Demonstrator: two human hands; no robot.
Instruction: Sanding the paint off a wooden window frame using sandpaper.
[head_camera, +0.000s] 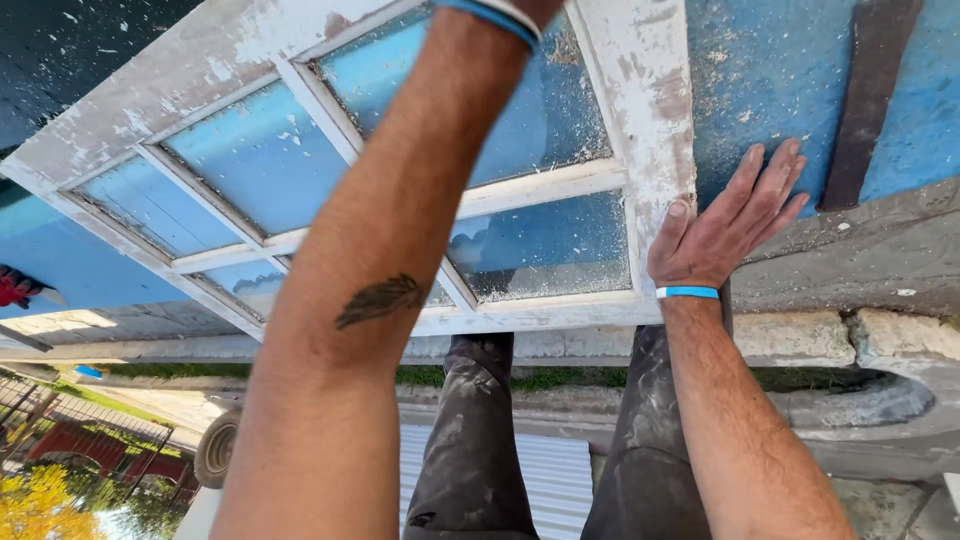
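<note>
An old window frame (640, 120) with peeling white paint and several dusty glass panes (545, 245) lies on a blue painted surface (770, 70). My left forearm (390, 250) reaches across the panes toward the top edge; it has a feather tattoo and a blue wristband. The left hand itself is cut off by the top of the view. My right hand (725, 225) lies flat on the blue surface beside the frame's right side, fingers spread, thumb against the frame's edge. It holds nothing.
A dark plank (870, 100) leans across the blue surface at upper right. A grey concrete ledge (880, 250) and rough stone edge (900, 340) run below it. My legs in dark stained trousers (480, 440) stand over a corrugated metal sheet (560, 470). A wheel (215, 450) is at lower left.
</note>
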